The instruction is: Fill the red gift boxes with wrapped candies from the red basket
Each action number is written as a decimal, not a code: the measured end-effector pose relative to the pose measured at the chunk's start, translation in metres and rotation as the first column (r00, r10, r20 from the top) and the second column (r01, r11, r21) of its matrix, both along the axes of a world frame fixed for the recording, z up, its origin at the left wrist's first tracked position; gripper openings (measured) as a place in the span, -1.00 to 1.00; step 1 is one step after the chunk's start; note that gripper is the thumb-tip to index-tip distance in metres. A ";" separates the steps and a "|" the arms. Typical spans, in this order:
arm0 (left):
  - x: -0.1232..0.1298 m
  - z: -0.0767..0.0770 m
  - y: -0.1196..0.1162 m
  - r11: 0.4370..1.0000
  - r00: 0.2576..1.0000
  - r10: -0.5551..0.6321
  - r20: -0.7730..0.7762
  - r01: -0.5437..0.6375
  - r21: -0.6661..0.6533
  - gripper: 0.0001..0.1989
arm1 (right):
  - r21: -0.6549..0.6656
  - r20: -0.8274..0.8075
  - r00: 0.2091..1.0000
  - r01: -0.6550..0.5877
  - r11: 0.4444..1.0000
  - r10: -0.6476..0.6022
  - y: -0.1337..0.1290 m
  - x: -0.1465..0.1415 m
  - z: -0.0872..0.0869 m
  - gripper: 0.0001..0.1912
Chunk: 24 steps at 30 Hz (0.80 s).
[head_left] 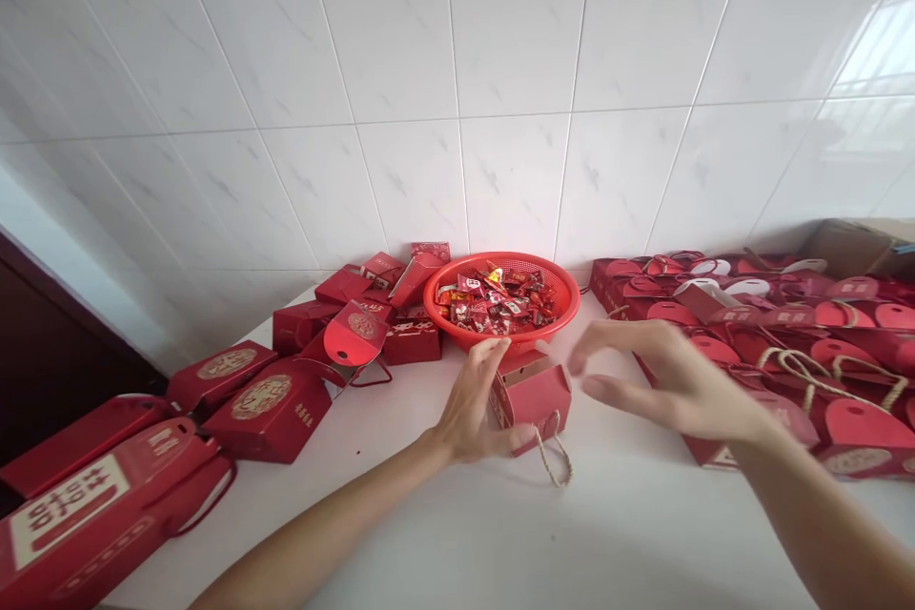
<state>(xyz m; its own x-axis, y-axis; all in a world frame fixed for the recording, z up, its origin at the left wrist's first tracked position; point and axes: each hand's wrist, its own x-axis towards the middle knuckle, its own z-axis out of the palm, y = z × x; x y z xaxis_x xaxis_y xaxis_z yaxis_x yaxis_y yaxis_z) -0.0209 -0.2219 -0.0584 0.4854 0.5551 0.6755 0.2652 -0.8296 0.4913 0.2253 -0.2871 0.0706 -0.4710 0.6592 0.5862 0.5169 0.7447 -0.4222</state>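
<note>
In front of me a small red gift box (536, 397) stands on the white table, its top open and a twisted beige cord handle (554, 462) hanging down its front. My left hand (472, 415) grips the box's left side, fingers toward the back and thumb across the front. To the right of the box my right hand (647, 376) hovers, slightly blurred, with thumb and fingers apart and nothing visible between them. Just behind the box sits a red plastic basket (572, 305) filled with wrapped candies (493, 305).
Red boxes (268, 405) lie in a loose pile on the left, some with cord handles. Rows of red boxes with rope handles (850, 343) stand close together on the right. A cardboard box (862, 243) is at the back right. White wall tiles (515, 29) rise behind the table.
</note>
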 end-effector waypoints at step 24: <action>-0.028 0.101 0.000 0.775 0.893 -0.166 -0.417 -0.143 -0.615 -0.18 | -0.514 0.068 0.996 -0.012 0.858 0.055 0.022 -0.011 -0.047 -0.70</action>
